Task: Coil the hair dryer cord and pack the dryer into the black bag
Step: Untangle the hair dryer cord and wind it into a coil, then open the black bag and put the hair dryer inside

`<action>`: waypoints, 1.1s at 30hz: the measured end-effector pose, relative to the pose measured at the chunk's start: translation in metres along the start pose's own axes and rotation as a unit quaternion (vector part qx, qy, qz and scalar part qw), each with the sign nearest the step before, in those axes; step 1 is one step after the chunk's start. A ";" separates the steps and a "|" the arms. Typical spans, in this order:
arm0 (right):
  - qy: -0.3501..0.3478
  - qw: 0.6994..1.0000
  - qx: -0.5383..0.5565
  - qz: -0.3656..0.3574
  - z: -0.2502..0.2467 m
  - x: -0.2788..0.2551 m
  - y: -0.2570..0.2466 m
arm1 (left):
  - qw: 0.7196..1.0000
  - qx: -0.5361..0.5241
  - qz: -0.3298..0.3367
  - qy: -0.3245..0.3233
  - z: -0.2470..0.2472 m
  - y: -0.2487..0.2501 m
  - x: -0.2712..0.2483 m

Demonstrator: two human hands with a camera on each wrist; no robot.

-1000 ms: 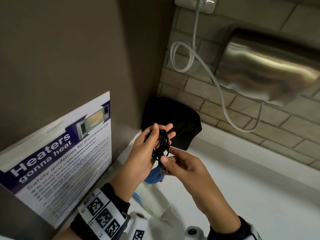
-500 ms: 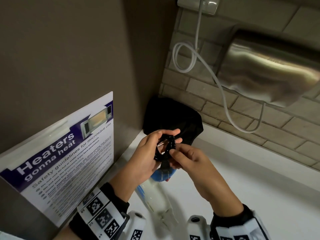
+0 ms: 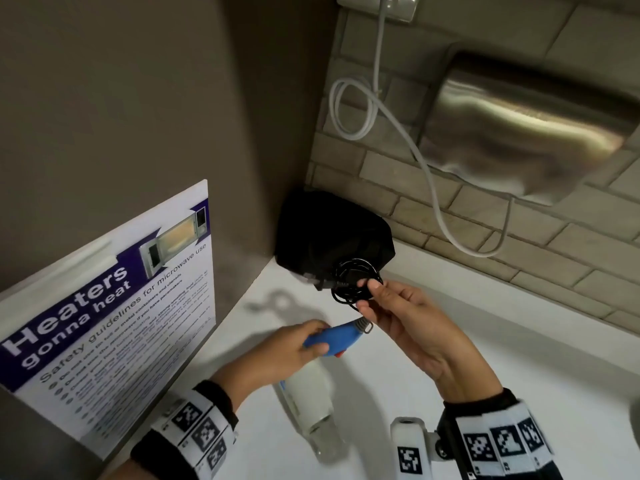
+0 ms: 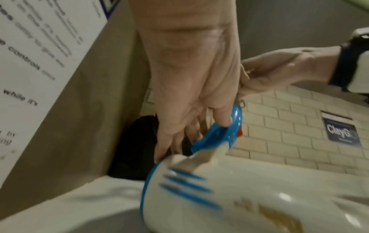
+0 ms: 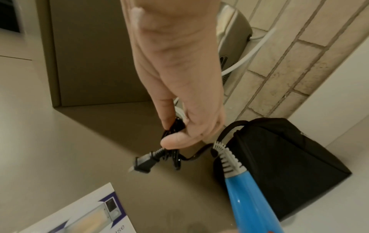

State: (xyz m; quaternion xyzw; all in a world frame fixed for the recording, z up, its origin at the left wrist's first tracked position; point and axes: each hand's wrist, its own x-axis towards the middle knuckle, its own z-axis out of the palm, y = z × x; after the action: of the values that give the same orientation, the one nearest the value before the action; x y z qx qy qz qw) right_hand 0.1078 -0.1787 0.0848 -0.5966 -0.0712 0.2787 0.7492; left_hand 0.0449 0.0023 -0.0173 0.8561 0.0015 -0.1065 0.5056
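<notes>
The hair dryer (image 3: 311, 386) has a white body and a blue handle (image 3: 337, 339). My left hand (image 3: 304, 341) grips that blue handle (image 4: 225, 132) above the white counter. The black cord (image 3: 356, 284) is wound into a small coil, and my right hand (image 3: 384, 306) pinches it between thumb and fingers. The plug (image 5: 144, 163) hangs from the coil (image 5: 173, 151) below my right hand (image 5: 175, 135). A short run of cord leads to the grey strain relief on the handle (image 5: 249, 195). The black bag (image 3: 332, 237) sits in the corner behind the coil (image 5: 279, 160).
A white counter (image 3: 485, 358) runs along a brick wall. A steel hand dryer (image 3: 530, 133) with a white cable (image 3: 408, 140) hangs on that wall. A microwave safety poster (image 3: 114, 313) leans on the grey wall at the left.
My left hand has let go of the coil and dropped to grip the blue handle. My right hand now holds the coil alone, a little to the right.
</notes>
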 end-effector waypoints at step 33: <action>0.218 0.948 -0.073 0.220 -0.122 0.031 0.109 | 0.985 0.130 -0.112 0.029 0.070 0.001 0.005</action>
State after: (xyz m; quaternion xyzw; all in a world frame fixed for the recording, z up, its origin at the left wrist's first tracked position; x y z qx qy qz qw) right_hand 0.1511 -0.2525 -0.0576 -0.6970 0.2066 0.2937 0.6207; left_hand 0.0376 -0.0594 -0.0501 0.9117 0.0978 -0.1368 0.3748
